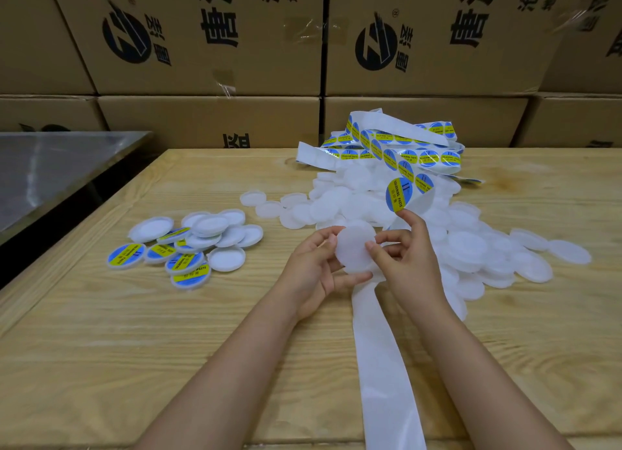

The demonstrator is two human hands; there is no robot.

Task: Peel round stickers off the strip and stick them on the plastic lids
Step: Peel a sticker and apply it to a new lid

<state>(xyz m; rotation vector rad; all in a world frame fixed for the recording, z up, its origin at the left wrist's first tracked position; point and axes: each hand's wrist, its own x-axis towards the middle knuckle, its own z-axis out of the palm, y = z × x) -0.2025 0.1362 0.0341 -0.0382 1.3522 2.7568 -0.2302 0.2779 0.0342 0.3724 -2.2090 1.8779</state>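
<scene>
A wooden table [168, 348] was seen from above, with two bare forearms reaching in. A blank white plastic lid [355, 247] was held just above the table in the left hand [313, 264], whose fingers were curled round the lid's rim. The right hand [410, 257] was set against the lid's other edge with its thumb. Its raised fingertips pinched the lower edge of a round sticker [398, 195], which stood half lifted from the white backing strip [383, 348]. The exact pinch was partly hidden.

The step was judged to be peeling and placing. It would be done well if the sticker were freed fully by its edge, centred over the lid's flat face, laid down from one side and smoothed outward, so that no crease or bubble was trapped.

"SOLDERING PASTE" was printed in black on the sticker's yellow band, between blue areas. The same words could be read on the labelled lids [181, 251] to the left. A heap of blank lids [471, 247] lay to the right. Large characters 唐泽 and a round logo were printed on the cardboard boxes [208, 45] behind. The smaller print could not be read.
</scene>
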